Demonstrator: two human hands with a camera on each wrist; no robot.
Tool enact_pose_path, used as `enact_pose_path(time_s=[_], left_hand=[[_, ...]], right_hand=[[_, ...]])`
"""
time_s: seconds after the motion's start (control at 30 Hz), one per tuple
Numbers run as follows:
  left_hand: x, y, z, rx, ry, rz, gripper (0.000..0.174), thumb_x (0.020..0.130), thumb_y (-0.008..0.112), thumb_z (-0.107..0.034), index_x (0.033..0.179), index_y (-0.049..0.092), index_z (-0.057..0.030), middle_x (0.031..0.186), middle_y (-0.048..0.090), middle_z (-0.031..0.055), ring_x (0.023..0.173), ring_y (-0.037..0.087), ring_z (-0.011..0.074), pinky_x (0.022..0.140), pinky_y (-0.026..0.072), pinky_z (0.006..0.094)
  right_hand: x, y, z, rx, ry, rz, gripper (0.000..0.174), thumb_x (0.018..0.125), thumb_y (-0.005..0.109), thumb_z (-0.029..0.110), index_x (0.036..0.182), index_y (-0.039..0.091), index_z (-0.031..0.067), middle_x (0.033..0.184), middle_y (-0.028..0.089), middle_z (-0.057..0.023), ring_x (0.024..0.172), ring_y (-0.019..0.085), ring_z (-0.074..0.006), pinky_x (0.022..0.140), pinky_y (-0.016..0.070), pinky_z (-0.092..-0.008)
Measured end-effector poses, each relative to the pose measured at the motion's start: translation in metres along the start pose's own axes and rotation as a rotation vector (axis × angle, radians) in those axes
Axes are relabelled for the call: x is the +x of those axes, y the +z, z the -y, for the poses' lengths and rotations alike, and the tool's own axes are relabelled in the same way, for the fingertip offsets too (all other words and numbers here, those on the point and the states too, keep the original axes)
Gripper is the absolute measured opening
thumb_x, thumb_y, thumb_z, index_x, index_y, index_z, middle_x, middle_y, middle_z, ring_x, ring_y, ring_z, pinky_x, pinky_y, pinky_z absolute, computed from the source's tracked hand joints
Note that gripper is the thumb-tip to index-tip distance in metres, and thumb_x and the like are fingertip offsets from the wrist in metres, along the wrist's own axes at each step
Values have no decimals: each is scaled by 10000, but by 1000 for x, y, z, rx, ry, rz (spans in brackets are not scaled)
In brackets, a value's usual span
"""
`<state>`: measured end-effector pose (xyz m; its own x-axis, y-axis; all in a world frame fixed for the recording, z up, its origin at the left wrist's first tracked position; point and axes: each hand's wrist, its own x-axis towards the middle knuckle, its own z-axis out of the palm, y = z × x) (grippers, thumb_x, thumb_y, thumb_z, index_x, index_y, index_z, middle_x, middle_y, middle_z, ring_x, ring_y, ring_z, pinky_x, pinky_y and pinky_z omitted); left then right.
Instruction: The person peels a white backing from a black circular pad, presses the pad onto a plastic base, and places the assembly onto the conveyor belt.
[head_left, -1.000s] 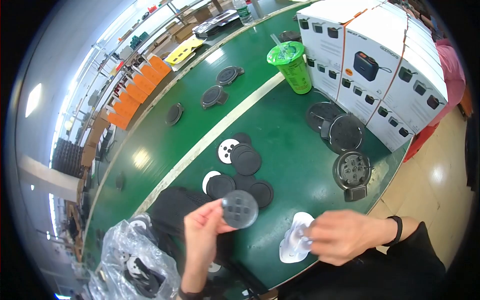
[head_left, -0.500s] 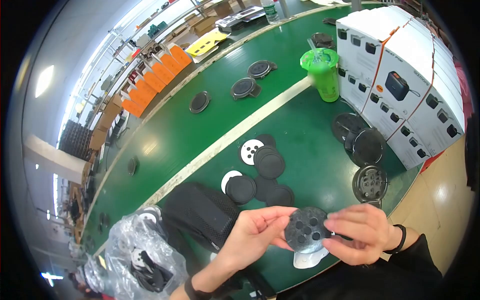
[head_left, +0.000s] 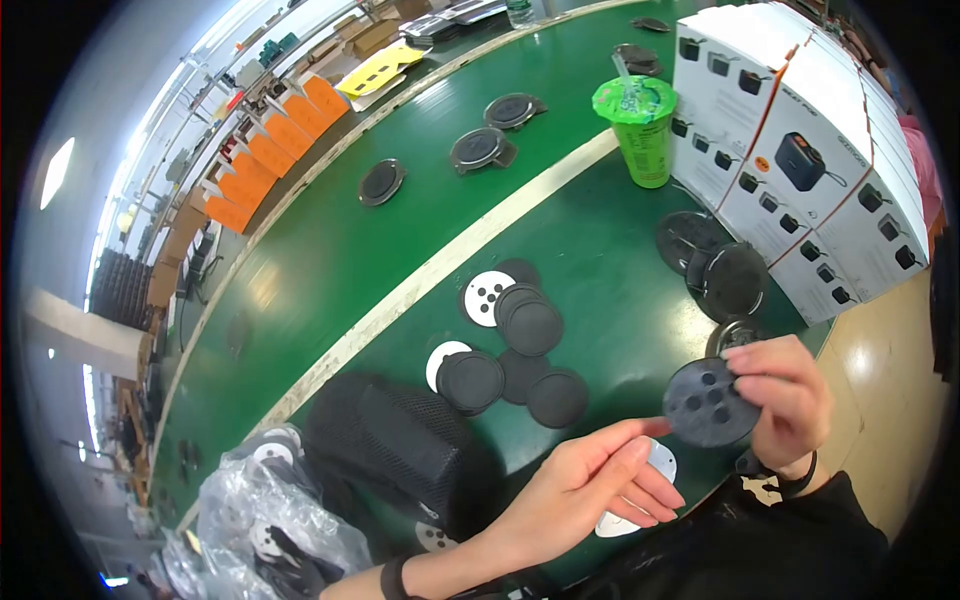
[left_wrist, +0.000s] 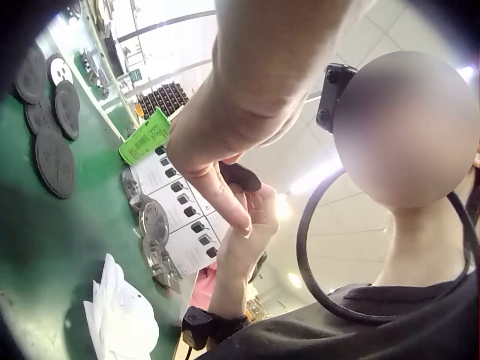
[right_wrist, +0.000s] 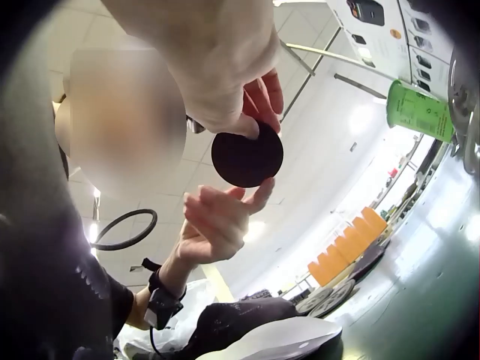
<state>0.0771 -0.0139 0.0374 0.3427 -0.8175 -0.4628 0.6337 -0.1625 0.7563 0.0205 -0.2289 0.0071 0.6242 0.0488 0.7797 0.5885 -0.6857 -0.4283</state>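
A dark round disc (head_left: 712, 403) with several darker spots is pinched at its right edge by my right hand (head_left: 790, 400). In the right wrist view the disc (right_wrist: 247, 155) shows a plain dark face. My left hand (head_left: 590, 480) has its fingers extended, and its index fingertip is at the disc's lower left edge. White pieces (head_left: 662, 458) lie on the table partly behind the left hand; the left wrist view shows them as a white stack (left_wrist: 124, 315). Black discs (head_left: 535, 327) and a white disc with holes (head_left: 484, 298) lie loosely grouped left of the hands.
Black mesh item (head_left: 400, 440) and a clear plastic bag (head_left: 270, 510) are at the lower left. A green cup (head_left: 641, 140) stands beside white printed boxes (head_left: 800, 150). Dark round parts (head_left: 735, 282) sit at the right, others (head_left: 382, 183) across the pale strip.
My left hand has let go of the disc's side and its fingers have straightened. The right hand now pinches the disc, which has moved right and up, uncovering more of the table.
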Motion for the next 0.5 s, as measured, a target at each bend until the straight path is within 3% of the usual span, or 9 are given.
enact_pose_path(time_s=[0.07, 0.1, 0.2, 0.23, 0.33, 0.4, 0.47, 0.5], left_hand=[[0, -2, 3, 71, 28, 12, 380, 984, 304, -192, 1277, 389, 35, 950, 628, 169, 838, 640, 219, 738, 521, 289], [0, -2, 9, 144, 58, -19, 343, 966, 364, -174, 1257, 428, -4, 913, 640, 149, 800, 640, 194, 718, 508, 286], [0, -3, 13, 665, 222, -38, 320, 922, 442, -130, 1224, 453, -23, 844, 638, 150, 748, 637, 226, 674, 497, 322], [1, 2, 15, 925, 245, -93, 290, 880, 477, -96, 1163, 484, -32, 772, 621, 156, 700, 620, 282, 631, 477, 359], [13, 12, 25, 1492, 295, -112, 308, 787, 529, -58, 1071, 493, 54, 842, 618, 164, 764, 619, 303, 609, 485, 384], [42, 22, 20, 1672, 148, -133, 472, 743, 577, -102, 1144, 440, 105, 998, 589, 208, 944, 586, 320, 731, 486, 380], [85, 12, 56, 1907, 648, -522, 661, 741, 634, -243, 1269, 373, 59, 1212, 465, 262, 1166, 435, 375, 896, 410, 443], [100, 11, 57, 1889, 680, -468, 726, 723, 652, -295, 1297, 351, 33, 1262, 403, 268, 1205, 370, 388, 923, 369, 477]], right_hand=[[-7, 0, -5, 30, 96, -87, 241, 641, 515, -150, 827, 575, -9, 835, 602, -174, 720, 610, -285, 619, 493, -325], [-9, -2, -5, 30, 137, -108, 243, 654, 498, -153, 834, 575, -10, 828, 599, -176, 715, 605, -276, 622, 493, -324], [-18, -5, -7, 72, 238, -187, 215, 719, 463, -135, 863, 568, -17, 830, 588, -175, 722, 582, -242, 650, 487, -314], [-22, -6, -8, 85, 298, -213, 170, 760, 476, -105, 875, 563, -16, 858, 576, -177, 756, 574, -230, 685, 478, -306], [-38, -19, -31, 134, 389, -261, 112, 823, 523, -30, 926, 561, -8, 909, 548, -126, 802, 531, -180, 705, 437, -261], [-43, -29, -42, 133, 465, -312, 102, 851, 514, 0, 944, 557, -1, 932, 539, -98, 821, 511, -149, 676, 402, -237], [-49, -36, -55, 195, 476, -385, 93, 876, 504, 34, 953, 549, 8, 957, 532, -84, 853, 495, -124, 670, 377, -224], [-51, -42, -59, 218, 485, -402, 98, 879, 502, 39, 962, 546, 10, 960, 532, -82, 861, 492, -120, 675, 376, -223]])
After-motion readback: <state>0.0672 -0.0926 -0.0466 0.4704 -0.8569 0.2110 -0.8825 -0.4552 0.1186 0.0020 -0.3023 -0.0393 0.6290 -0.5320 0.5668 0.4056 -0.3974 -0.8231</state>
